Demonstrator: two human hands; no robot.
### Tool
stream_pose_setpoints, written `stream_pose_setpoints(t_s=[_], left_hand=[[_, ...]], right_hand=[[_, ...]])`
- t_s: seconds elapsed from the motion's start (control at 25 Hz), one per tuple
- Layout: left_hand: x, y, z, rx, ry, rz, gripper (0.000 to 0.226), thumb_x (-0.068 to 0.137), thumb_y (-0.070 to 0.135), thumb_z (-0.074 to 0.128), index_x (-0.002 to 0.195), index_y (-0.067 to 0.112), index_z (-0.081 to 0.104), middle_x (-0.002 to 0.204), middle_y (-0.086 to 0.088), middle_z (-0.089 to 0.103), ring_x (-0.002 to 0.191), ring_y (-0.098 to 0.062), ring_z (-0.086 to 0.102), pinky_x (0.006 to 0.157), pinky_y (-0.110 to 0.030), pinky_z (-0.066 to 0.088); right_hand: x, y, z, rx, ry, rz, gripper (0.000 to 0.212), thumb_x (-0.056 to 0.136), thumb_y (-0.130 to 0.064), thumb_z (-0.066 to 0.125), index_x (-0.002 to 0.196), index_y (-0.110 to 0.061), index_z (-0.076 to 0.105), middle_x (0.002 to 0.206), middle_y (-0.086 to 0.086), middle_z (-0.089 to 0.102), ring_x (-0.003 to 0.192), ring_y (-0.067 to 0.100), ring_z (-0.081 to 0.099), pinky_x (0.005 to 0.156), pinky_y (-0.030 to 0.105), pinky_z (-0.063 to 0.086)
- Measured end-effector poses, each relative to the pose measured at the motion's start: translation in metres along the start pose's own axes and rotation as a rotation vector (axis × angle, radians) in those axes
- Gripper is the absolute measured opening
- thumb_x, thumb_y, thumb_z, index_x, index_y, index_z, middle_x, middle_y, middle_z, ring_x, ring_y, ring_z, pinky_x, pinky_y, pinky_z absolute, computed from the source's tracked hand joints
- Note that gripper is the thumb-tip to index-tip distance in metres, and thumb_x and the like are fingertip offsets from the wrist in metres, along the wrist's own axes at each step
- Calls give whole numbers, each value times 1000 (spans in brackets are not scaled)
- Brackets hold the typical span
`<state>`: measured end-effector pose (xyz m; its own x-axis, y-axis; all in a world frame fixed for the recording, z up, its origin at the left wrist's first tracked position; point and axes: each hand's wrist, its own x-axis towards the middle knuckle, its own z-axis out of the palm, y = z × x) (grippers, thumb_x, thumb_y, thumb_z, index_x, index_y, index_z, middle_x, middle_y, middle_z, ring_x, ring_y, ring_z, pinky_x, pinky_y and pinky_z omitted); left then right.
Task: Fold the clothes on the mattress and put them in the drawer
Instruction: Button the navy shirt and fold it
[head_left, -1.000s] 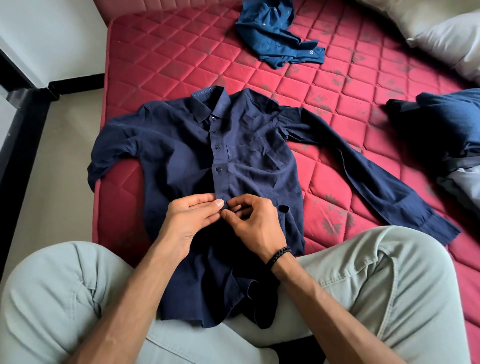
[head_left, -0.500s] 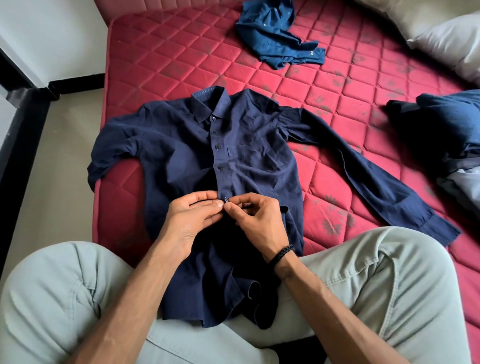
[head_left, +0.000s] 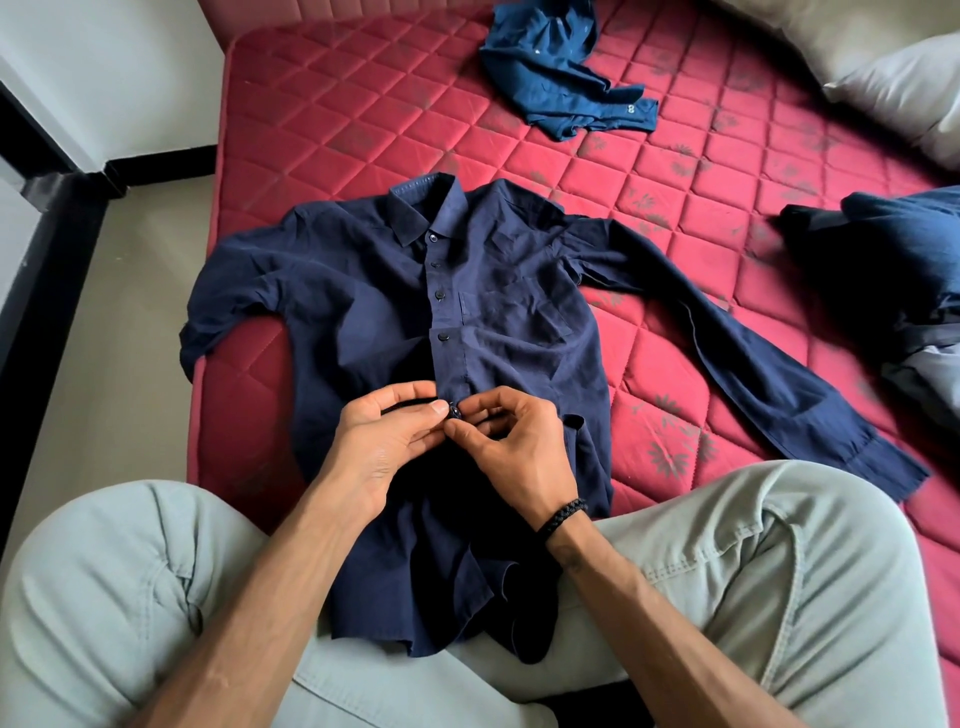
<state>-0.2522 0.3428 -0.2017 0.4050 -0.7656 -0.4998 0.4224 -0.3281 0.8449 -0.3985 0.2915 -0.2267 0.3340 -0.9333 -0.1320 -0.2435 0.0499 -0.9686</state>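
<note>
A navy long-sleeved shirt (head_left: 358, 322) lies face up on the red quilted mattress (head_left: 322, 119), collar away from me, its hem draped over my lap. Three buttons down from the collar are closed. My left hand (head_left: 382, 441) and my right hand (head_left: 511, 447) meet at the placket in the shirt's lower middle. Both pinch the fabric around a dark button (head_left: 455, 413) that shows between their fingertips. The right sleeve stretches out to the right; the left sleeve is bunched at the mattress edge. No drawer is in view.
A crumpled blue garment (head_left: 558, 78) lies at the far end of the mattress. More dark blue and grey clothes (head_left: 893, 270) are piled at the right edge. Pale pillows (head_left: 893, 88) sit at the top right. The floor (head_left: 119, 332) runs along the left. My knees frame the shirt.
Both hands stayed at the same spot on the placket, shifting slightly upward. The button now shows more plainly between the fingertips. The shirt has not moved.
</note>
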Motion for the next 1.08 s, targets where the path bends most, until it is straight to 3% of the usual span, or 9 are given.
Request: stream_pose_setpoints(t_s=[0.28, 0.44, 0.56, 0.72, 0.84, 1.08], left_hand=[[0, -1, 3, 29, 47, 110, 30, 85, -4, 78, 112, 5, 70, 99, -15, 78, 94, -23, 77, 82, -28, 62], [0, 0, 3, 55, 72, 136, 27, 83, -6, 79, 107, 6, 72, 98, -14, 77, 91, -20, 77, 76, -23, 60], [1, 2, 5, 36, 49, 135, 28, 84, -7, 77, 109, 5, 71, 97, -13, 74, 92, -20, 76, 79, -26, 60], [-3, 4, 8, -54, -27, 44, 32, 87, 13, 80, 116, 5, 70, 103, -11, 79, 99, -21, 77, 86, -30, 60], [-7, 5, 8, 130, -60, 4, 35, 83, 27, 84, 112, 10, 74, 100, -6, 80, 96, -19, 77, 86, -31, 59], [-5, 4, 9, 142, 30, 75, 27, 82, 18, 85, 103, 8, 74, 92, -8, 80, 86, -17, 78, 83, -30, 58]], right_hand=[[0, -2, -1, -1, 19, -26, 15, 81, -18, 87, 90, -16, 76, 78, 3, 75, 63, 1, 62, 62, 16, 52], [-2, -3, 0, 18, 15, -24, 16, 81, -22, 88, 89, -16, 76, 79, 2, 76, 66, 6, 67, 63, 17, 53], [0, -2, 1, 92, 28, -10, 13, 83, -21, 86, 89, -17, 76, 81, 4, 76, 70, 10, 69, 66, 23, 56], [1, -1, 1, 72, 79, -59, 9, 86, -16, 83, 87, -17, 74, 78, 1, 76, 67, 9, 69, 65, 23, 55], [-2, -5, 2, 44, 108, -74, 7, 87, -15, 79, 83, -15, 74, 71, 2, 74, 61, 7, 65, 59, 20, 52], [-4, -6, 4, -42, 106, -89, 6, 87, -21, 79, 85, -19, 74, 70, 0, 72, 56, 8, 62, 54, 18, 49]])
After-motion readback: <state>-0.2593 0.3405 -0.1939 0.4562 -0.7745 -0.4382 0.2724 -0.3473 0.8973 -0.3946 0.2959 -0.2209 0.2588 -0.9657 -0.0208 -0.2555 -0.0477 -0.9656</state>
